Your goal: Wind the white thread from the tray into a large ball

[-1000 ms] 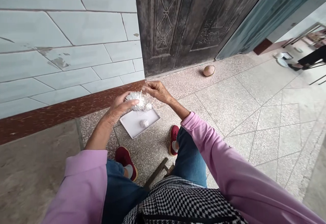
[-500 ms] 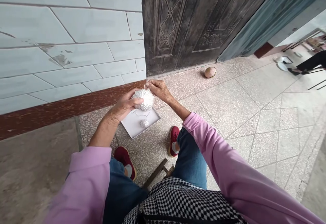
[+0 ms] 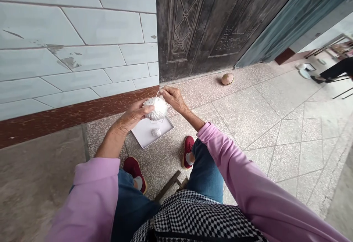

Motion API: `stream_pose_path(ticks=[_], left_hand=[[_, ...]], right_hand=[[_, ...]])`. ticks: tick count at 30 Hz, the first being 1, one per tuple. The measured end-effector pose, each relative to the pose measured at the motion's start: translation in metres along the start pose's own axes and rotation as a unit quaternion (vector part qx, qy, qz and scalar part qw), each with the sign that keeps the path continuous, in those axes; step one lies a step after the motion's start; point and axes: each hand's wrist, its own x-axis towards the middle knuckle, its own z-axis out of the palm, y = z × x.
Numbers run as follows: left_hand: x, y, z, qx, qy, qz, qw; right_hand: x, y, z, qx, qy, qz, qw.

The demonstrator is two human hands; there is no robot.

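Note:
A white ball of yarn is gripped from its left side by my left hand, the thumb lying across its front. At the ball's upper right, my right hand pinches a strand that runs down to the ball. Below the ball, a shallow white box lid or tray lies on the floor. Inside it rests a small white ball, partly ringed by thin strands near the tray's far side.
My feet in red shoes flank the floor before the tray. A tiled wall and dark carved door stand ahead. By the door lies a round pinkish object. Another person's leg shows at far right, near dishes.
My right hand has drawn slightly away from the ball, and more of the strand shows between them. The ball has turned a little in my left hand.

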Motion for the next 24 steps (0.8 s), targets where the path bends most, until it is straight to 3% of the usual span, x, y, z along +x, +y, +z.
stream_pose_path(ticks=[4, 11, 14, 18, 21, 24], left_hand=[[0.001, 0.006, -0.003, -0.036, 0.045, 0.042, 0.997], [0.011, 0.009, 0.005, -0.086, 0.134, 0.093, 0.983], [0.019, 0.008, 0.002, -0.063, 0.171, 0.107, 0.978], [0.026, 0.004, -0.007, 0.050, 0.230, 0.126, 0.964], [0.027, 0.003, -0.010, 0.136, 0.212, 0.120, 0.960], [0.024, 0.001, -0.010, 0.177, 0.149, 0.090, 0.969]], right_hand=[[-0.006, 0.009, 0.010, 0.015, -0.041, 0.030, 0.999], [-0.016, 0.016, 0.024, -0.048, -0.097, 0.012, 0.994], [-0.021, 0.015, 0.028, -0.064, -0.150, 0.013, 0.987], [-0.027, 0.014, 0.025, -0.037, -0.206, 0.005, 0.978], [-0.024, 0.010, 0.015, -0.007, -0.185, -0.017, 0.983], [-0.017, 0.001, 0.001, 0.001, -0.135, -0.028, 0.990]])
